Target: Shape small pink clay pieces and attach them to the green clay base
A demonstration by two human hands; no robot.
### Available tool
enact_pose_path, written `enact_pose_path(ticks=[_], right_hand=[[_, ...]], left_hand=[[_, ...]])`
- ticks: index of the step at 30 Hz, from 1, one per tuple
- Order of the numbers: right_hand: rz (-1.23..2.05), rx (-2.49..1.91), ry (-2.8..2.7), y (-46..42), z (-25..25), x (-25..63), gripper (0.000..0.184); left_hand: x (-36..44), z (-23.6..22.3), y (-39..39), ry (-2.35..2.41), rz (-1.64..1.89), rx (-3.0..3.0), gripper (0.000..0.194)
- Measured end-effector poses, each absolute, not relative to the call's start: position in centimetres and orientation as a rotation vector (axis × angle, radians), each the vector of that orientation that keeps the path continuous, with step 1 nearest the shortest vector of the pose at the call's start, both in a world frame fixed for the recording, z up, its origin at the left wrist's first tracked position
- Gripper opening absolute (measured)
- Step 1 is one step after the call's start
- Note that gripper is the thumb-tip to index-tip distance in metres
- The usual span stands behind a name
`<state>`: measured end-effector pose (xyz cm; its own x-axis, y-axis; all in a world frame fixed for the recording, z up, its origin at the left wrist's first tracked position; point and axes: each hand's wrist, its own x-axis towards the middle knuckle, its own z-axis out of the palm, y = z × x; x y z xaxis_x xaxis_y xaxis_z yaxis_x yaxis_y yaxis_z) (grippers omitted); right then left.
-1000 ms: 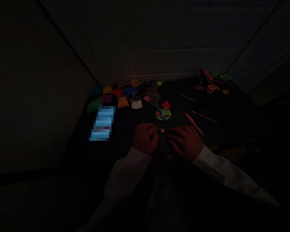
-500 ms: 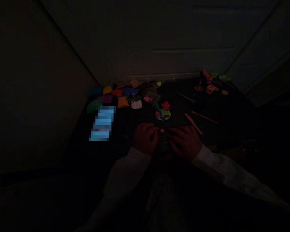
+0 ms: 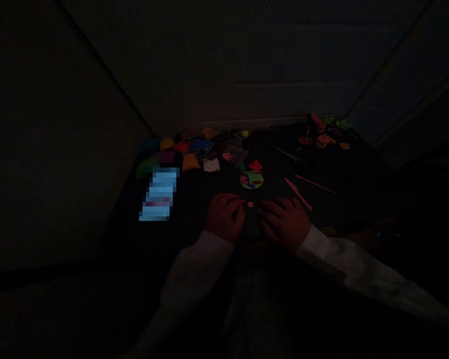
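- Very dark scene; landmark = green disc (image 3: 259, 178) on dark table (image 3: 198, 192). Near/far = from the wearer.
- Small pink piece (image 3: 250, 204): flat on table, just on near side of green disc, between the two hands.
- Left hand (image 3: 225, 218): near side of disc, a bit left. Grip loosely curled, gap between thumb and index, nothing visible in it; fingertips just beside pink piece.
- Right hand (image 3: 285, 223): near side of disc, to the right. Grip relaxed, fingers bent and partly spread, nothing visible in it; tips just beside pink piece. Contact with the piece: can't tell for either hand.
- On disc: blue strip (image 3: 250, 183), pink bits (image 3: 243, 179) at left; red cap (image 3: 255, 165) at far edge.
- Right of disc: pink knife (image 3: 298, 194), thin pink stick (image 3: 315, 184) beyond it.
- Far right of disc: scissors (image 3: 284, 151), handles lost in dark; farther out, pile of colored figures (image 3: 323, 140).
- Far left of disc: bags, incl. white bag (image 3: 211, 165), orange bag (image 3: 190, 162), blue bag (image 3: 201, 145).
- Well left of disc: bright blue pixelated panel (image 3: 159, 194).
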<state>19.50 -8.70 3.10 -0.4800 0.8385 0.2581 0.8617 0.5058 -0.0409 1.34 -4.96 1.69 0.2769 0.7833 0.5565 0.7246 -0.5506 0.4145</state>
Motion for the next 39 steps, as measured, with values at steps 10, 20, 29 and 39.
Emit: enact_pose_path(ticks=[10, 20, 29, 39], right_hand=[[-0.182, -1.398, -2.512, -8.65, 2.87, 19.59, 0.032], [-0.167, -1.399, -2.525, -8.74, 3.06, 19.64, 0.032], [-0.169, -1.372, -2.483, -8.81, 2.88, 19.61, 0.032], [0.073, -1.323, -2.281, -8.62, 2.82, 20.24, 0.033]], left_hand=[[1.38, 1.77, -4.9, 1.442, 1.109, 2.476, 0.016], [1.4, 1.8, -4.93, 1.449, 1.087, 2.472, 0.016], [1.49, 1.91, -4.84, 1.456, 1.07, 2.458, 0.016], [1.42, 2.12, -4.96, 1.444, 1.127, 2.438, 0.015]])
